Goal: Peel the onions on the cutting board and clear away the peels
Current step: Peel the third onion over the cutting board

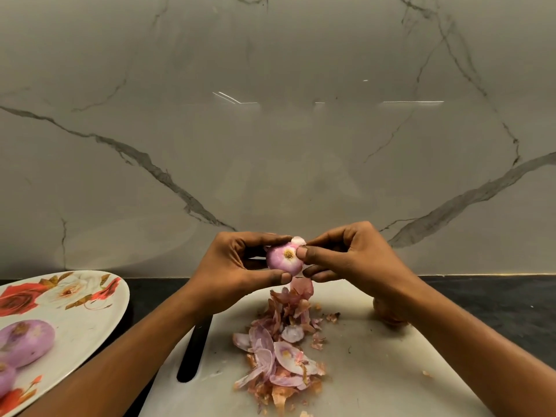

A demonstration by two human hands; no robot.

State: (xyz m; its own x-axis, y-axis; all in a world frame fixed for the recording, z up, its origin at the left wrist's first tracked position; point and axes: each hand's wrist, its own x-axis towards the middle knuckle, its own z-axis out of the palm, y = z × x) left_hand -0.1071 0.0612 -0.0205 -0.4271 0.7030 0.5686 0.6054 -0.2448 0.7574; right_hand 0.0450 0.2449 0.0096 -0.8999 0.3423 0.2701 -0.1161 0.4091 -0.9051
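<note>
My left hand [240, 263] grips a small purple onion [282, 260] between thumb and fingers, raised above the white cutting board [376, 356], its pale root end facing me. My right hand [346, 257] pinches a strip of peel [302, 288] at the onion's right side; the strip hangs down toward the board. A heap of purple and brown peels [279, 353] lies in the middle of the board. An unpeeled brown onion [388, 314] sits on the board, mostly hidden behind my right forearm.
A floral plate [75, 299] at the left holds two peeled purple onions [25, 344]. A black slot handle [194, 353] runs along the board's left edge. The dark counter meets a marble wall behind.
</note>
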